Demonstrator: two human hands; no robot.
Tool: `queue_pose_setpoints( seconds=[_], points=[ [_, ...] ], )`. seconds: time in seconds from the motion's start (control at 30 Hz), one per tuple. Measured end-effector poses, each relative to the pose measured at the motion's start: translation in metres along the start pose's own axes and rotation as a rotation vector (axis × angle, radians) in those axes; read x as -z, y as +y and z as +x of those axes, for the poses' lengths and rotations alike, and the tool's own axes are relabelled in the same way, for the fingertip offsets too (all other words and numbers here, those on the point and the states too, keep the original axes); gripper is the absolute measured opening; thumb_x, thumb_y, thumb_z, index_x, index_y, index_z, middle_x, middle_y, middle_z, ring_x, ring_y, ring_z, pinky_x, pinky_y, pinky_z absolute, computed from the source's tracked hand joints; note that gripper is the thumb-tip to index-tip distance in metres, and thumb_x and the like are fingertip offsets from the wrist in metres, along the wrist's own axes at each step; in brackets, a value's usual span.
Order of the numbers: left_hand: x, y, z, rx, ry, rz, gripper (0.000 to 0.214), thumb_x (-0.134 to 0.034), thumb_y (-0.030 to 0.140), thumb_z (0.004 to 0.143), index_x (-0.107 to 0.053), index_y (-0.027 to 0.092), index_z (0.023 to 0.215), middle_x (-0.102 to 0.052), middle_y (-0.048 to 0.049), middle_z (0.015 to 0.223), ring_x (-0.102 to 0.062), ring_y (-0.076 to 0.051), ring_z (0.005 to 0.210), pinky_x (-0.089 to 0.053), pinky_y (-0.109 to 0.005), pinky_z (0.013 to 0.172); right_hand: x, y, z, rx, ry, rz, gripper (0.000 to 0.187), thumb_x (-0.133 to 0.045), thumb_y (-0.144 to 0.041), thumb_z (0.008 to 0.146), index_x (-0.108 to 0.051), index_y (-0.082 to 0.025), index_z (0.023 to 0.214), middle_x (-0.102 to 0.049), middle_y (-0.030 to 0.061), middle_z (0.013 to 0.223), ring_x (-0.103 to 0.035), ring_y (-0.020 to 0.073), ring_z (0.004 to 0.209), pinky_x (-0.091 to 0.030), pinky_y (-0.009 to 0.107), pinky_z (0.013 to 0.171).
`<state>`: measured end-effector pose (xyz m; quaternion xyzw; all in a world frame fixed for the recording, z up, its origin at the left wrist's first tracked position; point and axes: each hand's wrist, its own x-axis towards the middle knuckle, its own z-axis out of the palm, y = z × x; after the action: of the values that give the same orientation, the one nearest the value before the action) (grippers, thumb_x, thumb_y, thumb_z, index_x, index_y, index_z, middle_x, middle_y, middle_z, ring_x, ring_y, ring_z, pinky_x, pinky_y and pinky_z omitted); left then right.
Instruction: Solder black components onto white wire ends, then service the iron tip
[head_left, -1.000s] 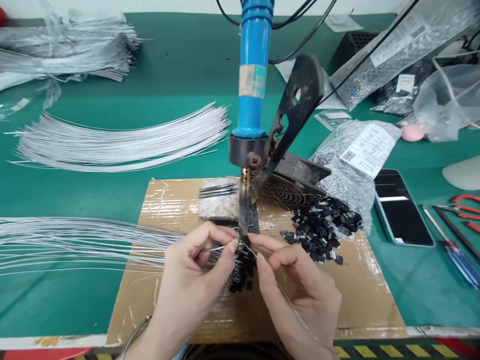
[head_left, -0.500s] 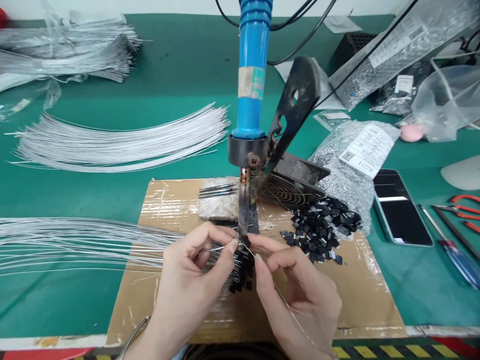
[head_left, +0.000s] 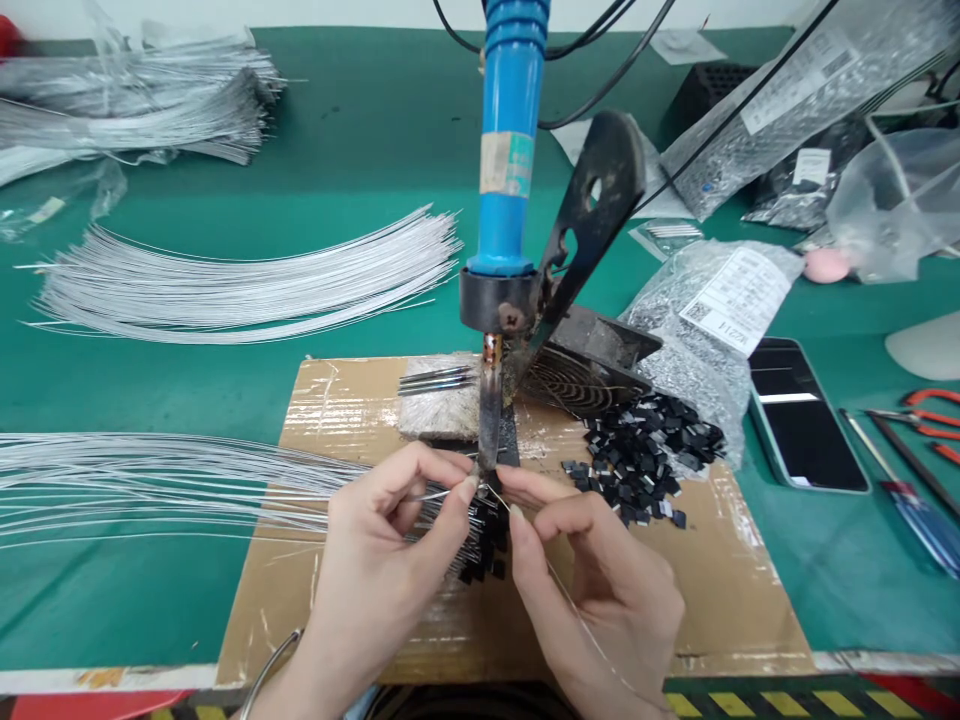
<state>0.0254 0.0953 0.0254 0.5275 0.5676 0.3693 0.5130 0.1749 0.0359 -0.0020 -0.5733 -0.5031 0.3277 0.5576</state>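
Head: thin wire (head_left: 576, 608) pinched in right hand (head_left: 604, 580), end near iron tip (head_left: 489, 425).

A phone (head_left: 808, 420) lies face up on the green table (head_left: 375, 120), a bright strip across its dark screen. I see a blue-handled screwdriver (head_left: 919, 522) just right of it, orange-handled pliers (head_left: 930, 400) farther right. Beyond the phone sit a pink thing (head_left: 826, 265) and a cloudy plastic bag (head_left: 874, 220); beyond and rightward, a white rounded object (head_left: 926, 347).
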Motion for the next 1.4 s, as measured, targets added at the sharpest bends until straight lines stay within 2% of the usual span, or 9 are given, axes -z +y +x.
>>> queue_pose_setpoints(
  seconds=[0.27, 0.5, 0.67, 0.87, 1.07, 1.4],
  points=[
    [0.0003, 0.0008, -0.0012, -0.018, 0.019, 0.006, 0.013, -0.075, 0.018, 0.091, -0.074, 0.021, 0.079, -0.079, 0.0003, 0.089, -0.071, -0.009, 0.073, -0.054, -0.012, 0.066, 0.0006, -0.0017, 0.001, 0.0, -0.004, -0.004, 0.015, -0.068, -0.013, 0.1, -0.064, -0.023, 0.089, -0.081, 0.0106, 0.124, -0.082, 0.0222, 0.103, -0.067, 0.028, 0.089],
    [-0.0016, 0.0032, 0.0019, -0.007, 0.01, 0.018, 0.012, -0.076, 0.016, 0.086, -0.073, 0.02, 0.075, -0.079, -0.0004, 0.084, -0.071, -0.01, 0.07, -0.054, -0.013, 0.064, -0.0016, 0.0015, -0.0001, -0.009, 0.003, 0.013, 0.017, -0.068, -0.011, 0.098, -0.063, -0.024, 0.088, -0.081, 0.0086, 0.124, -0.082, 0.0207, 0.104, -0.065, 0.026, 0.091],
    [-0.0012, 0.0015, 0.0009, -0.011, 0.008, 0.033, 0.013, -0.075, 0.019, 0.089, -0.073, 0.02, 0.076, -0.078, -0.0005, 0.084, -0.066, -0.009, 0.065, -0.051, -0.014, 0.06, -0.0008, 0.0021, -0.001, 0.015, 0.014, -0.028, 0.016, -0.069, -0.011, 0.098, -0.063, -0.024, 0.09, -0.081, 0.0067, 0.123, -0.082, 0.0194, 0.102, -0.064, 0.025, 0.091],
    [-0.0023, 0.0023, 0.0013, -0.017, 0.005, 0.044, 0.013, -0.075, 0.017, 0.088, -0.073, 0.021, 0.076, -0.079, 0.001, 0.086, -0.068, -0.009, 0.068, -0.05, -0.014, 0.06, -0.0024, -0.0027, 0.0002, 0.122, 0.033, -0.151, 0.018, -0.067, -0.008, 0.096, -0.062, -0.024, 0.093, -0.084, 0.0069, 0.113, -0.083, 0.02, 0.098, -0.066, 0.024, 0.084],
    [-0.0024, 0.005, 0.0026, -0.025, 0.006, 0.016, 0.013, -0.076, 0.015, 0.086, -0.073, 0.021, 0.074, -0.079, 0.0006, 0.084, -0.071, -0.01, 0.07, -0.055, -0.013, 0.064, -0.006, -0.0025, 0.0022, 0.254, 0.084, -0.269, 0.019, -0.067, -0.007, 0.095, -0.062, -0.026, 0.095, -0.085, 0.0064, 0.102, -0.084, 0.0212, 0.082, -0.069, 0.025, 0.071],
    [-0.0004, 0.0033, 0.0001, -0.024, 0.007, 0.041, 0.014, -0.075, 0.017, 0.088, -0.072, 0.022, 0.075, -0.079, 0.0009, 0.086, -0.07, -0.01, 0.071, -0.052, -0.014, 0.062, -0.0059, -0.0024, 0.0014, 0.263, 0.086, -0.281, 0.019, -0.067, -0.007, 0.095, -0.061, -0.025, 0.095, -0.085, 0.0069, 0.106, -0.085, 0.0202, 0.086, -0.068, 0.023, 0.075]
  ],
)
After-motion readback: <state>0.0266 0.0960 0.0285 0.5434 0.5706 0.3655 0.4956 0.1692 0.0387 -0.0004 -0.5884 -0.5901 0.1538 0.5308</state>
